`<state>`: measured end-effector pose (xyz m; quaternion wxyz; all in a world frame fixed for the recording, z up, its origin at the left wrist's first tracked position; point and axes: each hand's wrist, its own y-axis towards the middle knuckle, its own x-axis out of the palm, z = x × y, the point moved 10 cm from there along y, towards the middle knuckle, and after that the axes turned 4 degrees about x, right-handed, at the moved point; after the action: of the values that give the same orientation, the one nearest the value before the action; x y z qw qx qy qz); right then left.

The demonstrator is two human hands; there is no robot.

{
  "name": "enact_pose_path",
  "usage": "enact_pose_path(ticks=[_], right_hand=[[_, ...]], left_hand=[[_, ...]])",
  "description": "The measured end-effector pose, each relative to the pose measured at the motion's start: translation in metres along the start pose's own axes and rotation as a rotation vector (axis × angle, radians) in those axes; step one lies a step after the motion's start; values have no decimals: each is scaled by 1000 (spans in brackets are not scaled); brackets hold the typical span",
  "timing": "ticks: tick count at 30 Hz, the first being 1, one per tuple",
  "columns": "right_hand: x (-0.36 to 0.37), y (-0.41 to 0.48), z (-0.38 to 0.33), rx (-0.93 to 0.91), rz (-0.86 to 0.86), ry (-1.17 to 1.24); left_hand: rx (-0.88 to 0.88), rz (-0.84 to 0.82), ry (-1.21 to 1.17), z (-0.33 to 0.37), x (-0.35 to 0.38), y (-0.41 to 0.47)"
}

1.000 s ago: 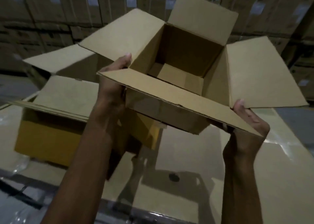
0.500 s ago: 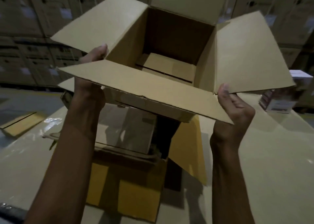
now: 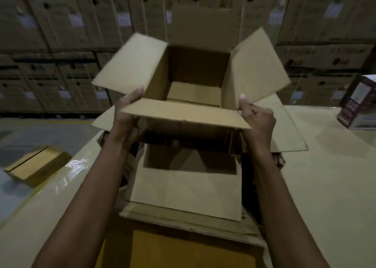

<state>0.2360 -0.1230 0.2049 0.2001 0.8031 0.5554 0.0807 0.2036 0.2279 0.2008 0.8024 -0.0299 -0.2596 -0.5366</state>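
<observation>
An empty brown cardboard box (image 3: 195, 68) with all its top flaps spread open is held up in the air in front of me. My left hand (image 3: 127, 110) grips its near left corner, thumb on the rim by the near flap. My right hand (image 3: 256, 118) grips the near right corner with curled fingers. The box's inner bottom flaps are folded shut. Below it a larger open carton (image 3: 183, 188) sits on the table.
A wide table (image 3: 325, 186) covered in cardboard and glossy wrap lies under the cartons. A printed white and dark product box (image 3: 358, 105) stands at the far right. A flat yellow-brown box (image 3: 36, 166) lies low on the left. Stacked warehouse cartons (image 3: 61, 34) fill the background.
The held box has swung to the centre and squared up in front of me, over the larger open carton. My right hand's fingers have curled tighter round its corner.
</observation>
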Motion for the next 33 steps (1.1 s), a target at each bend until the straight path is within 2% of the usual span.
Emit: enact_pose_path(ticks=[2,4,7,12,15,17,23,25,28,30,33], right_hand=[[5,-9,21,5,42,-63],[4,-14,43,-1,75,-97],[-3,-14,58,-11,86,-209],[-7,-19,61,6,46,-175],[-4,-24,55,0,17,-201],[-7,-26,54,-13,30,-190],[-20,-37,47,-19,136,-45],[-21,-32,46,45,174,-11],[-13,-25,54,242,149,69],[-12,-24,60,285,142,7],[-11,-27,57,196,118,-131]], left_hand=[[-156,-19,32,-35,-16,0],[-209,33,124,-55,-31,2],[-156,130,362,-64,-41,10],[-141,-19,651,-68,-33,15],[-110,-24,762,-53,-26,22],[-99,19,775,-46,-25,28],[-50,100,562,-50,-40,26],[-45,113,511,-50,-47,30],[-18,100,513,-45,-51,28],[-25,77,491,-44,-50,26],[-6,80,595,-41,-49,23]])
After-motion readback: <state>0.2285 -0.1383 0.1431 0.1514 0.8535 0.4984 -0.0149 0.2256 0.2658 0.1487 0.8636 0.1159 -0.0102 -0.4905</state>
